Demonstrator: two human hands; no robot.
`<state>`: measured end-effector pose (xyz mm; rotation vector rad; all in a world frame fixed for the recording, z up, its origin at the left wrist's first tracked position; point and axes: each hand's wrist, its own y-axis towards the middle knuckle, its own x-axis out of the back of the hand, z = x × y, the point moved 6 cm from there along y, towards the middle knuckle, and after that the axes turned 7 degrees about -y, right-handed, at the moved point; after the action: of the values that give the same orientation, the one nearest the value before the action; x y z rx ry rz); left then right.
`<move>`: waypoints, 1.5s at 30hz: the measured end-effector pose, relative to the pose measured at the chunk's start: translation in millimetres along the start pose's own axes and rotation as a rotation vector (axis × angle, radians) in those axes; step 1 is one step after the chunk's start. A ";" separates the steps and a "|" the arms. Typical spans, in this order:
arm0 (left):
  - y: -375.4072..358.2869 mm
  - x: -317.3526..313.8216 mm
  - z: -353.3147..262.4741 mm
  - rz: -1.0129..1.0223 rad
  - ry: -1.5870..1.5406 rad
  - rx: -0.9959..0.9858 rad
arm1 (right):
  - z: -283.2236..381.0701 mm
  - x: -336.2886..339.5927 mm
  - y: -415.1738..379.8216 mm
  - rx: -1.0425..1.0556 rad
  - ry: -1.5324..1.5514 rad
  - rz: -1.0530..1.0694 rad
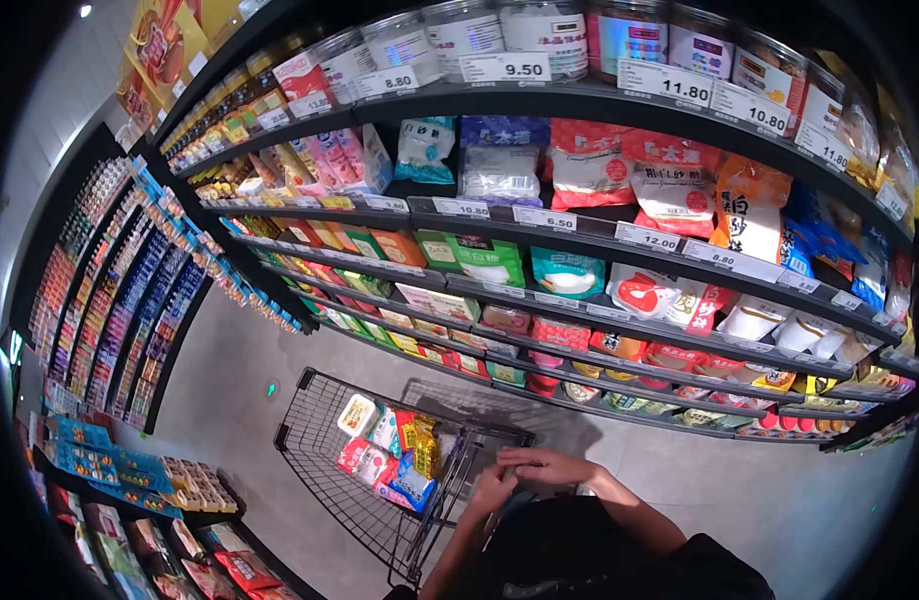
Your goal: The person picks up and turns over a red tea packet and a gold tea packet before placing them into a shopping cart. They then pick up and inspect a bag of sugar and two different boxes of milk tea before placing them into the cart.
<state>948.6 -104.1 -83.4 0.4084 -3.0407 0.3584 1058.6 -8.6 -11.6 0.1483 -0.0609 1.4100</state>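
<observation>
Just behind the rear end of the black wire shopping cart [309, 420], my two hands are close together. My right hand [547, 465] is stretched out flat, its fingers pointing left over the tips of my left hand. My left hand [491, 490] looks curled; whether anything is in it is hidden. Inside the cart lie a white tub [357, 414], a red-and-white bag [367, 460], a yellow-gold packet [419, 440], a blue packet [411, 484] and a small teal-and-white bag [386, 430].
Long shelves [579, 240] with bagged sugar and price tags run along the cart's far side. Jars [544, 40] line the top shelf. Another rack [109, 290] of small colourful goods stands at left. Packets fill a low display [189, 550] at lower left. Grey floor [219, 370] surrounds the cart.
</observation>
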 end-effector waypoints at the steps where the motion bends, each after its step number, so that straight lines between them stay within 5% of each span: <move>1: 0.2 -0.4 4.0 -0.007 -0.006 0.003 | 4.3 1.9 0.3 -0.038 0.072 -0.018; 9: -2.1 -3.1 -7.5 -0.036 -0.224 0.005 | 7.1 3.8 1.0 -0.076 0.061 -0.058; 20: -3.6 -2.7 -22.3 -0.146 -0.068 0.014 | 17.3 6.1 -13.6 -0.058 0.058 -0.109; 25: -5.5 -6.5 -93.6 -0.287 0.353 0.074 | 6.2 40.0 -40.7 -0.176 0.167 -0.352; 27: 8.5 -4.0 -124.3 -0.369 0.259 -0.307 | 13.7 57.8 -54.9 -0.171 0.086 -0.449; 29: 32.9 -9.3 -190.8 -0.336 0.311 -0.393 | 46.0 90.1 -72.2 -0.196 -0.076 -0.583; 30: 54.6 -10.4 -211.9 -0.374 0.360 -0.749 | 55.2 104.5 -77.0 -0.121 -0.076 -0.655; 31: 75.9 -11.2 -236.3 -0.348 0.313 -0.797 | 67.4 120.7 -81.4 -0.044 -0.079 -0.726; 33: 123.9 -17.6 -300.4 -0.291 0.193 -0.830 | 105.2 156.6 -97.0 0.019 -0.177 -0.871; 34: 147.7 -21.3 -329.4 -0.283 0.058 -0.674 | 131.1 172.9 -101.9 -0.008 -0.238 -0.932; 35: 171.2 -23.4 -364.1 -0.202 0.029 -0.914 | 159.1 188.7 -106.0 -0.034 -0.301 -0.993; 36: 196.5 -29.2 -385.4 -0.109 -0.201 -0.728 | 184.5 202.9 -111.5 -0.068 -0.351 -1.060; 37: 212.4 -33.3 -411.1 -0.162 -0.129 -0.784 | 203.1 218.6 -116.2 -0.103 -0.401 -1.127; 39: 261.7 -36.6 -436.9 -0.181 -0.075 -0.809 | 238.0 252.7 -122.5 0.138 -0.561 -1.235; 41: 290.4 -42.8 -454.9 -0.161 -0.134 -0.821 | 258.9 285.3 -131.5 0.019 -0.557 -1.315; 43: 300.0 -49.8 -465.8 -0.135 -0.187 -0.827 | 293.0 302.1 -131.0 0.206 -0.637 -1.438; 45: 306.5 -54.5 -473.9 -0.084 -0.187 -0.762 | 296.7 336.2 -132.3 0.183 -0.723 -1.476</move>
<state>929.5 308.8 304.8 0.5156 -3.0021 -0.8591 1256.5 258.8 317.0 0.6865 -0.3392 -0.1631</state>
